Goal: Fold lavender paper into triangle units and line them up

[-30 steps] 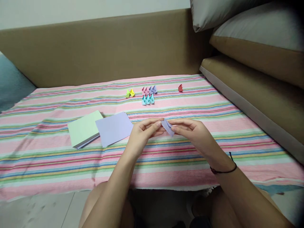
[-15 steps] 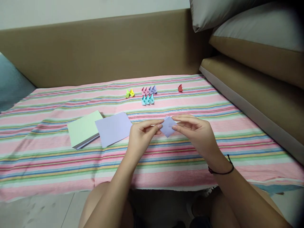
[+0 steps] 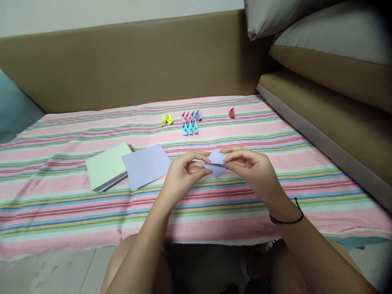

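A small folded piece of lavender paper (image 3: 217, 157) is held just above the striped cloth, with a crease opening across its middle. My left hand (image 3: 186, 169) pinches its left corner between thumb and fingers. On the opposite corner, my right hand (image 3: 252, 165) grips it the same way; a dark cord bracelet (image 3: 288, 221) circles that wrist. To the left lies a flat lavender sheet (image 3: 147, 166), its edge close to my left hand. Beside it rests a stack of paper with a pale green sheet on top (image 3: 107, 165).
Farther back stand small folded paper pieces: yellow ones (image 3: 167, 119), pink ones (image 3: 186, 117), lavender ones (image 3: 196, 115), turquoise ones (image 3: 190, 128) and a red one (image 3: 232, 113). A striped cloth (image 3: 76, 212) covers the seat. Cushions (image 3: 330, 122) are piled at the right.
The lavender piece has gone from a flat diamond to one parted along its middle crease. My left thumb has moved down away from its fingers; my right hand stays at the right corner.
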The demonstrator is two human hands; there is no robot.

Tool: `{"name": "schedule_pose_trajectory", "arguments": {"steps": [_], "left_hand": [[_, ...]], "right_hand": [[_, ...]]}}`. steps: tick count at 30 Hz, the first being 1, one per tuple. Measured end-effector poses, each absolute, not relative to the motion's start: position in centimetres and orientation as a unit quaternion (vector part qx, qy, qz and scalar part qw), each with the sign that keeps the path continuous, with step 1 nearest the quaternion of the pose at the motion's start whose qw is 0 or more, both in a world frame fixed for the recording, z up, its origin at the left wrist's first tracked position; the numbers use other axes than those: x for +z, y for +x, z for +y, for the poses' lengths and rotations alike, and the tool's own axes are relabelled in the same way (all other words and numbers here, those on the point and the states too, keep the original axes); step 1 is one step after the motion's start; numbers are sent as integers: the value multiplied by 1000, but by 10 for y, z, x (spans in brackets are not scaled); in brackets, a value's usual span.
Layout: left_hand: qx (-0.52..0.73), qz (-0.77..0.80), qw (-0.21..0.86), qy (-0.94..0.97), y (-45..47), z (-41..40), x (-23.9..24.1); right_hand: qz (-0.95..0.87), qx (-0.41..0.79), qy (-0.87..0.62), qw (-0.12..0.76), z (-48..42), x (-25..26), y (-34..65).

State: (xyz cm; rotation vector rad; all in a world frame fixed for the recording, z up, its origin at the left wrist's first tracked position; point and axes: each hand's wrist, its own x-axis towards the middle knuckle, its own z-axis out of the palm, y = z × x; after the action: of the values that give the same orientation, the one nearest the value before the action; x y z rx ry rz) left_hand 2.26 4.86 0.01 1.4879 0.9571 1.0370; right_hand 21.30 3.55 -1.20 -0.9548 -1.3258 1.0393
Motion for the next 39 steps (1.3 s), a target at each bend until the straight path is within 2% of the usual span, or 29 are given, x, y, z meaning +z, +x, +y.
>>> {"name": "schedule_pose_trajectory", "arguments": {"steps": [5,12,14,17,19,23,28,33,39], "left_hand": [[478,413,468,618,24,47,1],[498,455,553,489,37,44,-7],[485,468,544,500,37,45,-10],[469,469,522,536,35,46,-10],[474,450,540,530,36,46,-7],[486,402,609,481,45,41,-5],[527,415,555,492,53,39,-11],[502,466,511,519,44,45,-14],[433,487,424,629,30,51,-13]], "right_hand": [[-575,473,-424,516,34,-11,212],[-487,568,-447,489,34,-15,205],[-508,541,-469,479,34,-16,203],[-591,418,-511,463,34,-16,203],[-611,382,-522,456,34,-16,204],[-503,490,-509,498,34,-16,205],[-441,586,-489,472,33,-15,201],[-554,476,-496,469,30,-17,197],[-709,323,-479,404,32,-17,203]]}}
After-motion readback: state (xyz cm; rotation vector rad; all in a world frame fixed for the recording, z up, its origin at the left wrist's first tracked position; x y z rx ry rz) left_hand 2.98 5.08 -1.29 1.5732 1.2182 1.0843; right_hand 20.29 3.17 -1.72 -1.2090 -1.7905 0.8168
